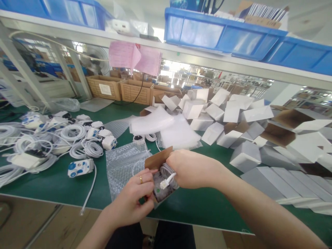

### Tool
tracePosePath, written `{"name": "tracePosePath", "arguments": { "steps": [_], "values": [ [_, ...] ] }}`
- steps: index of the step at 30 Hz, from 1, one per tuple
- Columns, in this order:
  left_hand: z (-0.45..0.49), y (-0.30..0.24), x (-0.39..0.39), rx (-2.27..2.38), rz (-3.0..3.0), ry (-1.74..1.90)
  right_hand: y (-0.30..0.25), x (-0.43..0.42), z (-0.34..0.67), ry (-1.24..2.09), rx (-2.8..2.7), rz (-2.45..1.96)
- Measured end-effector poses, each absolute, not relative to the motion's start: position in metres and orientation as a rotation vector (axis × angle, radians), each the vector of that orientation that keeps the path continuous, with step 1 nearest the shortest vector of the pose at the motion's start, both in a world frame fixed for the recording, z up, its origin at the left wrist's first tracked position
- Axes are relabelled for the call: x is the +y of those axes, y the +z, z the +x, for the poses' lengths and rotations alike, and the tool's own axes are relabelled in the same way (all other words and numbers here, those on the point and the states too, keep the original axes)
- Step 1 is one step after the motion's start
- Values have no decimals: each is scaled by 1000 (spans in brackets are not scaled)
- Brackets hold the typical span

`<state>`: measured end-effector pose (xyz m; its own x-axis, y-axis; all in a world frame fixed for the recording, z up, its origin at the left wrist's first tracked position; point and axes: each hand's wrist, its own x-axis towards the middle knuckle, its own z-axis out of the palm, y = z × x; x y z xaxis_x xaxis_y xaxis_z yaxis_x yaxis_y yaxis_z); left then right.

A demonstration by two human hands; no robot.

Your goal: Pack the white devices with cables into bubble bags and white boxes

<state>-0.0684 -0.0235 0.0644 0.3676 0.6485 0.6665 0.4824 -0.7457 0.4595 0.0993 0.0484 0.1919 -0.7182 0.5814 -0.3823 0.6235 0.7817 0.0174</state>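
My left hand (133, 200) grips the lower side of a small open cardboard box (157, 160), a ring on one finger. My right hand (190, 169) is closed over the box mouth, pressing a coiled white cable (167, 180) in a clear bag down into it; a white plug end sticks out under the fingers. The box hangs just above the near edge of the green table (64, 186). A sheet of bubble wrap (124, 162) lies flat just left of the box.
Coiled white cables with adapters (77, 141) cover the table's left. A stack of clear bags (166, 129) lies behind the box. Folded white boxes (233, 121) are heaped at right. Brown cartons (119, 88) stand at the back; blue bins (223, 33) sit on the shelf overhead.
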Motion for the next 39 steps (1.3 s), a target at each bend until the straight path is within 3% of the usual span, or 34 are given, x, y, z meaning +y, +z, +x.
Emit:
{"name": "tracePosePath", "arguments": {
  "steps": [12,24,35,39],
  "values": [
    [-72,64,-21,952,2394,1397,157,59,91,-412,2673,830],
    [-77,61,-12,904,2285,1436,144,63,101,-170,2612,949],
    [-88,55,-9,931,2234,1545,138,49,95,-212,2645,974],
    [-86,42,-21,1236,2095,1779,146,47,132,-580,3014,1211]
  ]
}}
